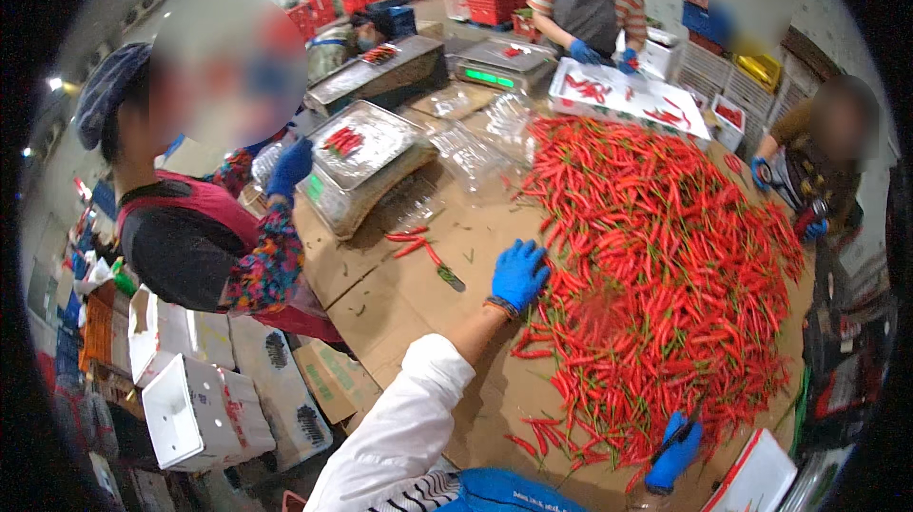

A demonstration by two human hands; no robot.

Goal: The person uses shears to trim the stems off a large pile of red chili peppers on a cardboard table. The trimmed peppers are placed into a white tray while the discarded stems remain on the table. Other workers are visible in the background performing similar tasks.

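Observation:
My left hand (519, 273), in a blue glove with dark bands at the wrist, reaches to the left edge of a big heap of red chili peppers (663, 284). Its fingers are apart and nothing shows in its grip. Low in the view, my right hand (676, 449), also blue-gloved, grips a dark-handled tool (670, 441), possibly scissors, at the near side of the heap. Several loose chilies (421, 244) lie on the cardboard table cover (406, 305) to the left of my left hand.
A scale (371, 148) holding chilies stands before a person in a floral sleeve (271, 255). Plastic bags (474, 152), a second scale (503, 66) and a white foam tray (570, 95) lie farther back. Other people work around the table. White foam boxes (207, 412) stand left; a foam lid (756, 476) is near right.

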